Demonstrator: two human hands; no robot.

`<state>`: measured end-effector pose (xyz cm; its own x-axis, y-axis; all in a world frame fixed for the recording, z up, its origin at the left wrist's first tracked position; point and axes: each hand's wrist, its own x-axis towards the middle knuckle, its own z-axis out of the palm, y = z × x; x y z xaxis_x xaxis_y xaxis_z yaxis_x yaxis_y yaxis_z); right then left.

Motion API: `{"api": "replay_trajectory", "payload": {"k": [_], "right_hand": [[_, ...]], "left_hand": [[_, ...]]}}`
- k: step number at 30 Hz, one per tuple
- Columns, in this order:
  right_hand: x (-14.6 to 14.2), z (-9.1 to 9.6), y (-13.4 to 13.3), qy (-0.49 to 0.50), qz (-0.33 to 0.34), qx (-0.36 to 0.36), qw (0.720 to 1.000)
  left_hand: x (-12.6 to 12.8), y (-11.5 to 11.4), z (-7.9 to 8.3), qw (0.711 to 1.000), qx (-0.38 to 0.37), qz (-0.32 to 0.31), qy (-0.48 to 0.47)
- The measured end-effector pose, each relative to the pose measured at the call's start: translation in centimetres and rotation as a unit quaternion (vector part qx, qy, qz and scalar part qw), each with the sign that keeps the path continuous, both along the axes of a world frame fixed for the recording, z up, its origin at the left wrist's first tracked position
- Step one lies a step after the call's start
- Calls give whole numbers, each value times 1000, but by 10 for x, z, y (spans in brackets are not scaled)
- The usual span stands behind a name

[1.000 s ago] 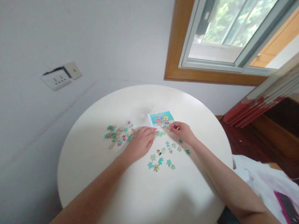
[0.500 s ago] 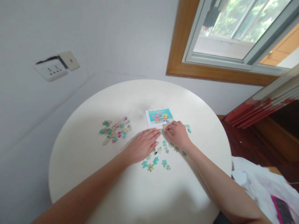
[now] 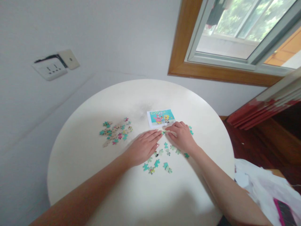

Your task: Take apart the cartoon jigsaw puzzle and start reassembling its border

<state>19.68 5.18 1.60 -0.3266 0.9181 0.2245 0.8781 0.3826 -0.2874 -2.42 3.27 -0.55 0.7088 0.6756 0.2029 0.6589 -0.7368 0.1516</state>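
Observation:
Just below the picture card (image 3: pixel 162 117), my two hands meet over a small green jigsaw puzzle piece (image 3: pixel 164 133). My left hand (image 3: pixel 144 147) lies nearly flat, its outstretched fingertips touching the piece's left side. From the right, my right hand (image 3: pixel 182 135) has thumb and forefinger curled around the piece's other side. Part of it is hidden by the fingers. Nearer to me lie loose puzzle pieces in teal and pale green, among them a teal piece (image 3: pixel 156 163) and a small pair (image 3: pixel 167 168). One dark green piece (image 3: pixel 186 155) rests beside my right wrist.
A heap of mixed puzzle pieces (image 3: pixel 116 133) lies on the left of the round white table (image 3: pixel 77 157). A few teal pieces (image 3: pixel 191 130) sit right of my right hand. Behind are a wall socket (image 3: pixel 50 68) and a window. A phone (image 3: pixel 285 212) lies lower right on white plastic.
The thumb and forefinger of my right hand have spread slightly at the piece. My left hand stays in place. The view has shifted a little.

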Motion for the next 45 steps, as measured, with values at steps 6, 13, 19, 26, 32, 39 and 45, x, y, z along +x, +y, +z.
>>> {"api": "replay_trajectory", "payload": {"k": [6,13,19,26,32,39,45], "right_hand": [[-2,-4,1,-10,10,-14,1000],[11,0,9,41,15,-9,999],[11,0,6,23,35,-12,999],[40,13,14,132,-22,50,990],[84,18,21,128,-121,19,984],[100,17,15,49,-148,-106,982],[109,3,22,16,-189,-99,977]], "left_hand": [[0,0,2,1000,3,-2,5],[-1,0,2,1000,-7,-6,-5],[-2,2,2,999,-25,-9,-18],[-3,3,0,999,-31,-10,-35],[-3,2,0,999,-39,2,-32],[-4,5,-1,999,-36,4,-26],[-4,5,-1,999,-29,1,-28]]}}
